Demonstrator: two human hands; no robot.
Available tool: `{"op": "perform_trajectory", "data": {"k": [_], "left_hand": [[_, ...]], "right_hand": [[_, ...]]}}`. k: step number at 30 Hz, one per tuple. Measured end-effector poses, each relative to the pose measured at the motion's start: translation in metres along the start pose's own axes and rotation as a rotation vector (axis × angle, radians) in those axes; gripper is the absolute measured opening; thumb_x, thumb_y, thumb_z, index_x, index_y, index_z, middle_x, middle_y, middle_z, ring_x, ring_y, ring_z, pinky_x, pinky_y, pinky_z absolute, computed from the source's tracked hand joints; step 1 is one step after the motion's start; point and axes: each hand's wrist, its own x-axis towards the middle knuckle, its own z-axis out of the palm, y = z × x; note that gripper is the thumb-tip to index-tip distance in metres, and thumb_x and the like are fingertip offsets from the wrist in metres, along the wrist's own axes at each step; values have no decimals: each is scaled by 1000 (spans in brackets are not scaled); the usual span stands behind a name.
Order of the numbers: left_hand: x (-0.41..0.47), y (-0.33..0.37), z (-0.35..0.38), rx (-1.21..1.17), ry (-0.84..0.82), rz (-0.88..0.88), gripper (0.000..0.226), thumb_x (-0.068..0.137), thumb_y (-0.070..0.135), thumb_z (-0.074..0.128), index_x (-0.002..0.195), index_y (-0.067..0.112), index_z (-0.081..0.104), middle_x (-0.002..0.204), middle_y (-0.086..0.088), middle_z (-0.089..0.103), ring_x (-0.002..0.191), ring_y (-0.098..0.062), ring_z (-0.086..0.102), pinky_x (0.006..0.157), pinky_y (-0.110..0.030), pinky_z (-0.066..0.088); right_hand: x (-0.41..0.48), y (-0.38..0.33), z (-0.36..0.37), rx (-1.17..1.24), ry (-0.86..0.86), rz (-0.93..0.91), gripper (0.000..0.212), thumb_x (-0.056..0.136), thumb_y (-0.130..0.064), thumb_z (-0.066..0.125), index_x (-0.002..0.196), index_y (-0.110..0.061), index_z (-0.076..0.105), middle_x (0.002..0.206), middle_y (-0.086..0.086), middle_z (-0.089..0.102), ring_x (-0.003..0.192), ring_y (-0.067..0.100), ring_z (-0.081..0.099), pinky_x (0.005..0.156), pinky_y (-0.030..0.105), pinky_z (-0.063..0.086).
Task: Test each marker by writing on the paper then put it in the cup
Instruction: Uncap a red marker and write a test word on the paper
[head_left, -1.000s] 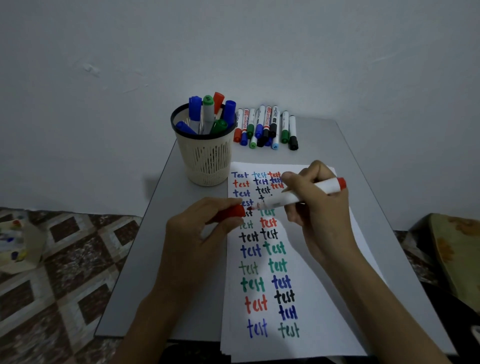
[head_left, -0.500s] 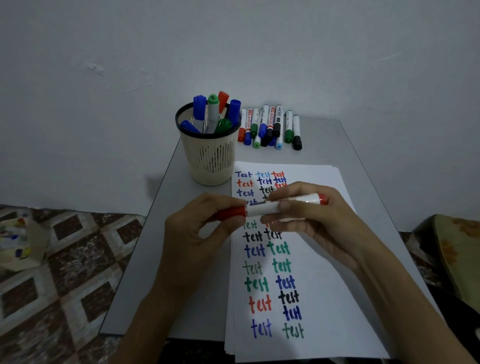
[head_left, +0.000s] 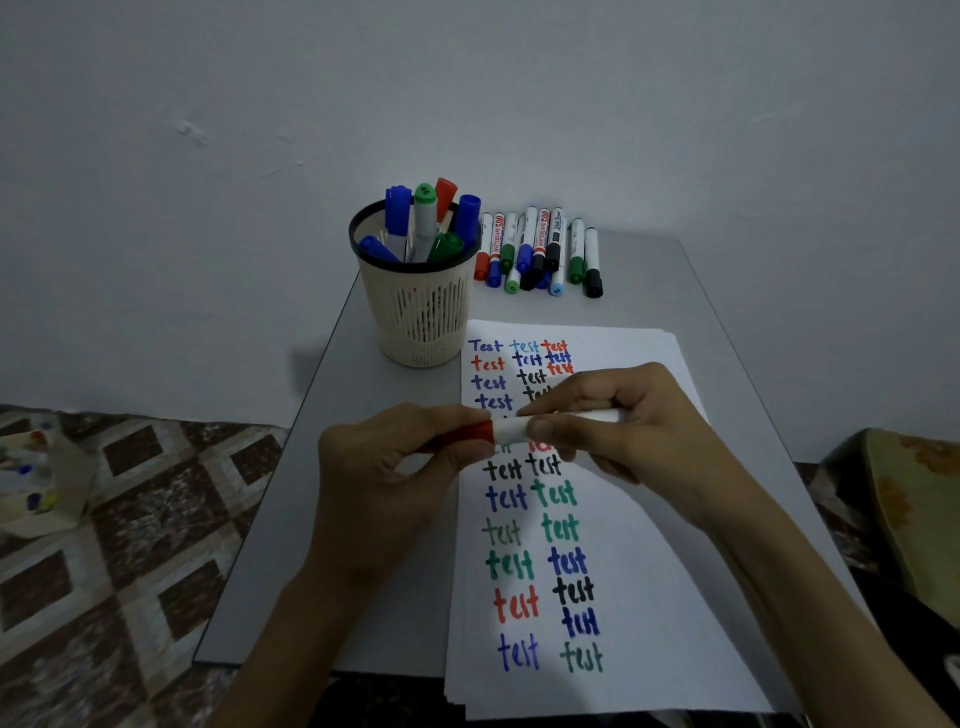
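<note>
A red marker (head_left: 506, 429) lies level above the paper (head_left: 644, 525), held between both hands. My left hand (head_left: 384, 467) pinches its red cap at the left end. My right hand (head_left: 618, 431) grips the white barrel, hiding its right end. The cap sits flush against the barrel. The paper carries rows of the word "test" in blue, red, black and green. A cream mesh cup (head_left: 418, 306) with a black rim stands behind the paper's left corner, with several markers upright in it. Several more markers (head_left: 540, 254) lie in a row to the cup's right.
The grey table (head_left: 322, 452) is small, with its left edge close to my left hand. A wall stands right behind the cup and markers. A patterned floor lies to the left, and a dark cushion-like object (head_left: 904, 514) sits at the right.
My right hand tilted the marker from a writing slant to level and brought its tip to the cap in my left hand. The gap closed and the cap now meets the barrel.
</note>
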Motion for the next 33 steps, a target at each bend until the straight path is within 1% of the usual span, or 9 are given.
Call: {"op": "perform_trajectory", "data": {"k": [5, 7, 10, 13, 18, 20, 23, 27, 33], "left_hand": [[-3, -1, 1, 39, -39, 62, 29, 76, 28, 70, 97, 8, 72, 92, 1, 72, 84, -3, 66, 78, -13, 51], [-4, -3, 3, 40, -58, 85, 29, 76, 27, 71, 98, 7, 73, 92, 0, 72, 84, -3, 66, 78, -16, 52], [-3, -1, 5, 36, -71, 129, 28, 77, 25, 72, 99, 8, 72, 95, 0, 72, 86, -5, 66, 79, -20, 53], [-1, 3, 6, 45, -59, 172, 28, 78, 25, 70, 100, 7, 70, 99, -1, 71, 91, -7, 66, 82, -23, 53], [-2, -3, 5, 27, -125, -195, 62, 74, 55, 67, 128, 33, 49, 114, 28, 54, 103, 11, 53, 80, -7, 45], [-6, -10, 7, 117, -253, -299, 78, 66, 72, 62, 134, 38, 42, 125, 31, 45, 114, 16, 41, 94, -9, 34], [-10, -18, 10, 290, -415, -231, 86, 64, 80, 48, 137, 33, 44, 144, 20, 33, 131, 4, 25, 109, -23, 21], [-8, -22, 10, 296, -428, -207, 79, 68, 76, 43, 134, 32, 48, 147, 17, 32, 131, 4, 20, 109, -21, 14], [-8, -25, 9, 279, -439, -189, 81, 69, 73, 39, 137, 30, 46, 146, 18, 29, 130, 6, 17, 105, -13, 7]], "right_hand": [[-8, 11, 0, 74, 15, 74, 8, 78, -12, 72, 85, -9, 76, 56, 6, 62, 39, 14, 37, 37, 18, 27], [-11, 14, -4, 68, -27, 74, 12, 76, -15, 72, 86, -9, 75, 61, 8, 66, 42, 15, 46, 41, 19, 33], [-13, 13, -14, -65, -96, 9, 20, 74, -21, 72, 90, -10, 73, 75, 1, 73, 64, 10, 64, 59, 17, 45], [-7, 6, -21, -354, -163, -42, 19, 72, -35, 73, 90, -28, 73, 84, -7, 73, 77, 6, 65, 67, 10, 41], [20, -16, -43, -714, -118, -45, 20, 80, -21, 72, 94, -35, 67, 78, -7, 67, 69, 9, 58, 60, 20, 38], [38, -29, -57, -609, 78, -89, 16, 82, -16, 72, 95, -24, 69, 74, 4, 65, 64, 19, 56, 58, 23, 42], [67, -51, -65, -207, 336, -239, 10, 85, -13, 67, 90, -18, 60, 85, 17, 64, 74, 29, 67, 59, 35, 52], [109, -72, -50, -45, 402, -421, 28, 91, -7, 56, 112, -9, 38, 93, 17, 61, 81, 22, 70, 66, 33, 59], [157, -70, -10, -159, 339, -510, 68, 91, -3, 57, 142, 2, 12, 84, 8, 60, 71, 20, 71, 60, 32, 60]]}}
